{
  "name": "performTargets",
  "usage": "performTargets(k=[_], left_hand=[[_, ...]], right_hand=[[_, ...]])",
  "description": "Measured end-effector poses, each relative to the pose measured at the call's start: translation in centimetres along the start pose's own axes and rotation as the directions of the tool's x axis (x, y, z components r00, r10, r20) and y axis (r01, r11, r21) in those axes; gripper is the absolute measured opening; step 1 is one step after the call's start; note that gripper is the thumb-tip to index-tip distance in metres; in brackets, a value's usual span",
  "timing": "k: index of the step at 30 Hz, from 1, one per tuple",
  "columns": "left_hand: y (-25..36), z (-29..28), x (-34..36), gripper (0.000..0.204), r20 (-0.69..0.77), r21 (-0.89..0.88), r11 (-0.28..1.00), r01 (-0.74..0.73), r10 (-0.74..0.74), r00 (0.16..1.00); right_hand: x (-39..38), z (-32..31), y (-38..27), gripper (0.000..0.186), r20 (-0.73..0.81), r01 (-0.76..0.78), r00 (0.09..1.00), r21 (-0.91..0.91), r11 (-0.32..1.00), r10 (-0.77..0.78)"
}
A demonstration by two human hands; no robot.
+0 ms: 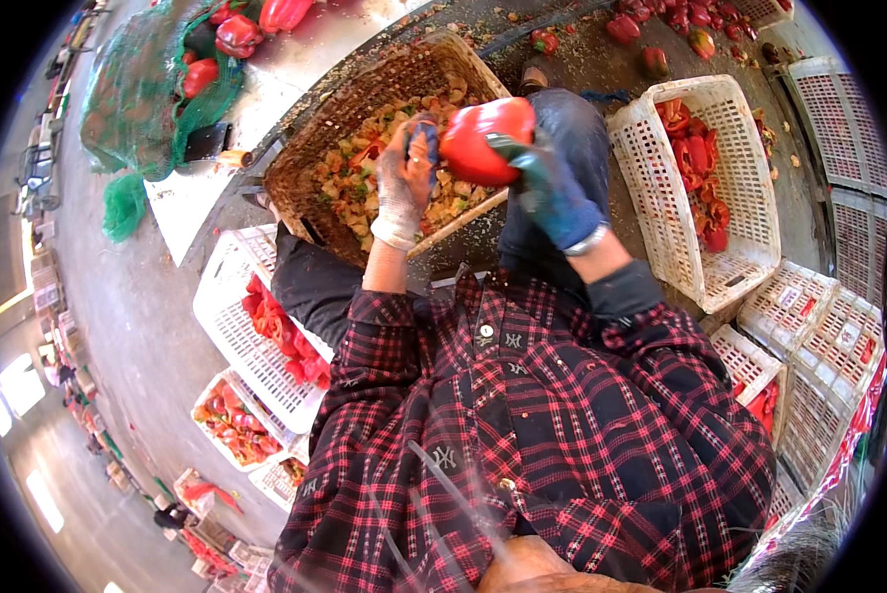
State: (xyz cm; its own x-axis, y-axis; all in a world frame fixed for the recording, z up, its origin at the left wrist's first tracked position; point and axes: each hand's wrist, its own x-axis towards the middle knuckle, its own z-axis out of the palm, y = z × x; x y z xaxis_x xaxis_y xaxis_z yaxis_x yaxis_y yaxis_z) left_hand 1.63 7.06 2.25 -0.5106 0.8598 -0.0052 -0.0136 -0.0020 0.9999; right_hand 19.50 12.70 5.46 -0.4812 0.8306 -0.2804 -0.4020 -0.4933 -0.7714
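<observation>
A large red bell pepper [485, 141] is gripped in my right hand [550, 190], which wears a blue-green glove. Just left of the pepper is my left hand [405, 186], in a pale, stained glove with dark blue about the fingers. Its fingers are curled and slightly smeared, and what they hold, if anything, cannot be made out. Both hands are above a brown, dirty crate [295, 128] between my legs. Yellowish pepper cores, seeds and green stem bits [350, 173] lie in that crate.
White crates with red pepper pieces stand to my right [651, 212] and left [228, 287]. A green net sack [117, 124] with whole peppers lies on a pale board at far left. Loose peppers [623, 28] are on the floor ahead. Stacked crates [819, 336] line the right.
</observation>
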Motion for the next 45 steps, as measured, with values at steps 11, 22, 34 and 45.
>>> performTargets(k=[11,22,34,45], left_hand=[[-19.6,-3.8,8.8,0.021,0.13,0.969,-0.106,-0.224,-0.553,0.823],[-17.2,-5.3,7.1,0.03,0.108,0.927,0.368,0.067,-0.434,0.894],[-0.6,-3.5,4.2,0.038,0.516,0.463,0.794,-0.395,0.121,0.848],[-3.1,-1.2,-3.8,0.076,0.519,0.758,0.438,-0.482,0.042,0.854]], right_hand=[[-8.7,-22.8,-14.6,0.031,0.119,0.025,0.689,-0.99,-0.14,-0.715],[2.3,-2.4,-4.0,0.038,-0.137,0.093,0.976,-0.427,0.899,-0.166],[4.7,0.8,5.3,0.042,0.296,-0.41,0.877,0.047,0.911,0.38],[4.3,-1.2,8.2,0.028,-0.052,-0.362,0.932,-0.054,0.93,0.36]])
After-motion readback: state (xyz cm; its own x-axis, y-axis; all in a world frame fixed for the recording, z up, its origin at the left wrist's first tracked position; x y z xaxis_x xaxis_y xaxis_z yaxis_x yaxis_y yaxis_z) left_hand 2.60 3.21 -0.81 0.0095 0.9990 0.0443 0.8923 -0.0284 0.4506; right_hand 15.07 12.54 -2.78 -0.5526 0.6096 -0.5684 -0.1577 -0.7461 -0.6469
